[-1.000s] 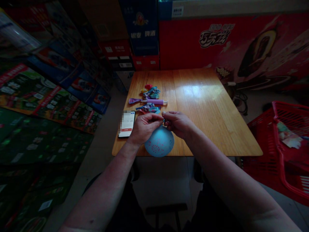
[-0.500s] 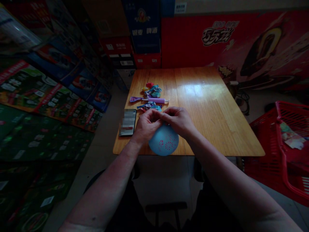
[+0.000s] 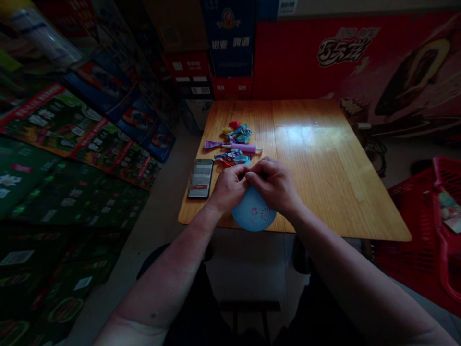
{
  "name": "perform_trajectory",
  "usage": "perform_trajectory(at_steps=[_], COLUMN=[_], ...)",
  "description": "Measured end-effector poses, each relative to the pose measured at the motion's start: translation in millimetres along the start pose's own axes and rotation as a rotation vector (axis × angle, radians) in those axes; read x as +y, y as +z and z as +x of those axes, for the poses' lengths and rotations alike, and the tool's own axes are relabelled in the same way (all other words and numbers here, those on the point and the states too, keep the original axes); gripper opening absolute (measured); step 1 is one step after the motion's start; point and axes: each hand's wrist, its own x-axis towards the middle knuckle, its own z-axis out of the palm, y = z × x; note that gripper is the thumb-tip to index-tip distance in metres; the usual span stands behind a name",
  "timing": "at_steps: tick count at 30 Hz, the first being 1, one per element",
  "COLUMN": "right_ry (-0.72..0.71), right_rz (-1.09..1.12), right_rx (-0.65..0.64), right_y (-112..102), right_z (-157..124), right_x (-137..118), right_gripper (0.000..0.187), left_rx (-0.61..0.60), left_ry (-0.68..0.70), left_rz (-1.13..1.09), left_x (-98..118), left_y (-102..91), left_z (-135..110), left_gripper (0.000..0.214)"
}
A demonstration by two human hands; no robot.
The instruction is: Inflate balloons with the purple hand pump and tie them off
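Observation:
A small inflated light-blue balloon (image 3: 253, 215) with red firework prints hangs at the near edge of the wooden table (image 3: 317, 158). My left hand (image 3: 230, 186) and my right hand (image 3: 274, 183) meet above it, fingers pinched together on the balloon's neck, which they hide. Just beyond my hands lie several uninflated balloons (image 3: 237, 133) in mixed colours and a purple hand pump (image 3: 243, 147). A phone (image 3: 200, 178) with a lit screen rests to the left of my left hand.
Printed cartons are stacked along the left (image 3: 72, 144) and behind the table (image 3: 230, 43). A red chest freezer (image 3: 360, 57) stands at the back right. A red plastic basket (image 3: 432, 230) sits on the floor to the right. A stool's crossbar (image 3: 250, 306) shows below.
My hands have drawn closer together over the balloon's neck, and the balloon has turned, showing more of its red prints. The view has shifted slightly to the left.

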Motion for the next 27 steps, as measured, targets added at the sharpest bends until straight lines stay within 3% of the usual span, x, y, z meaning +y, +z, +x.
perform_trajectory(at_steps=[3, 6, 10, 17, 20, 22, 23, 25, 27], right_ry=[0.159, 0.259, 0.239, 0.119, 0.170, 0.244, 0.278, 0.324, 0.345], right_rz=[0.059, 0.112, 0.057, 0.003, -0.033, -0.063, -0.064, -0.053, -0.043], right_rx=[0.004, -0.088, -0.234, -0.172, -0.118, -0.078, -0.063, -0.047, -0.041], right_y=[-3.0, -5.6, -5.9, -4.4, -11.6, -18.5, -21.9, -27.6, -31.4], right_z=[0.4, 0.5, -1.8, -3.9, -1.7, 0.2, 0.9, 1.4, 0.7], right_x=[-1.7, -1.7, 0.9, 7.1, 10.9, 13.8, 15.3, 17.9, 19.9], right_gripper=[0.025, 0.024, 0.021, 0.012, 0.011, 0.013, 0.015, 0.017, 0.020], left_rx=[-0.061, -0.055, -0.077, -0.095, 0.142, 0.385, 0.437, 0.395, 0.303], left_ry=[-0.071, -0.109, -0.151, -0.093, -0.093, -0.080, -0.082, -0.123, -0.207], left_rz=[-0.181, -0.276, -0.376, -0.316, -0.093, 0.275, 0.477, 0.792, 0.984], left_x=[0.0, -2.5, -9.3, -5.3, -9.9, -19.7, -25.7, -37.5, -46.4], left_y=[-12.9, -26.2, -33.8, -30.8, -59.2, -88.6, -103.2, -126.3, -137.3], left_z=[0.6, 1.1, -0.8, -7.7, -1.1, 4.2, 5.8, 5.7, 1.2], left_gripper=[0.027, 0.025, 0.019, 0.018, 0.020, 0.022, 0.029, 0.042, 0.046])
